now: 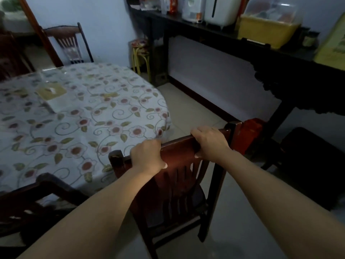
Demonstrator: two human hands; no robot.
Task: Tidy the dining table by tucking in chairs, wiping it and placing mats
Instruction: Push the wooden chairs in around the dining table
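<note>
Evidently early: left hand (147, 156) and right hand (211, 141) grip the wooden chair's top rail (179, 146), not yet tucked; floral-clothed table (74, 118) at ten o'clock unwiped, no mats laid.

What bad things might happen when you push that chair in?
The chair stands angled to the table, so a corner might bump the edge or snag the hanging tablecloth. Both hands, left hand and right hand, grip the top rail, so fingers might get pinched against the table.
</note>
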